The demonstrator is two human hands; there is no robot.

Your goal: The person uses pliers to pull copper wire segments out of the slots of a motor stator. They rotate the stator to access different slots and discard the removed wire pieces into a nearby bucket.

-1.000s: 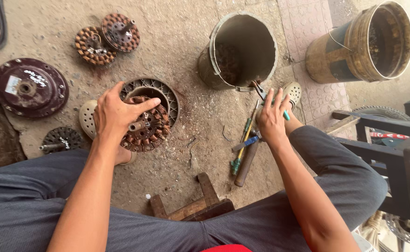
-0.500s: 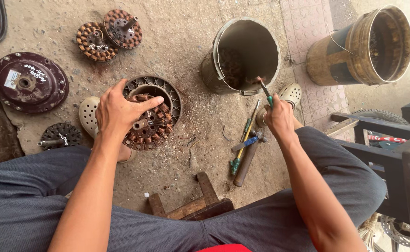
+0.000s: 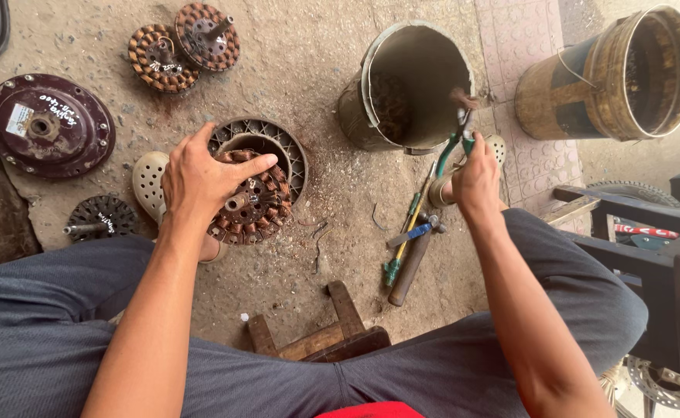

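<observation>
**Hands at work on a dusty workshop floor**

The left hand (image 3: 205,178) lies spread, palm down, over a copper-wound stator (image 3: 251,203), fingers fanned across its rusty windings. The stator sits inside a round slotted metal ring (image 3: 287,151) on the ground, just in front of the person's knees.

The right hand (image 3: 475,179) is closed around the green handles of a pair of pliers (image 3: 454,141), whose tip pinches a small tuft of brownish wire (image 3: 461,97) at the rim of a dented grey bucket (image 3: 371,97). Inside the bucket a heap of similar scrap shows dimly.

The ground is bare, gritty concrete, strewn with wire clippings and dust; toward the upper right it gives way to patterned paving tiles, where a second, brownish bucket (image 3: 564,93) stands. Between the knees lie a hammer (image 3: 413,255) and a green-handled screwdriver (image 3: 406,232), touching each other. Two more wound stators (image 3: 181,46) lie at the top, a dark round motor cover (image 3: 46,128) at the left, with a small dark rotor (image 3: 100,217) below it. A low wooden stool (image 3: 317,329) sits under the person, and a dark bench frame (image 3: 665,255) stands at the right.
</observation>
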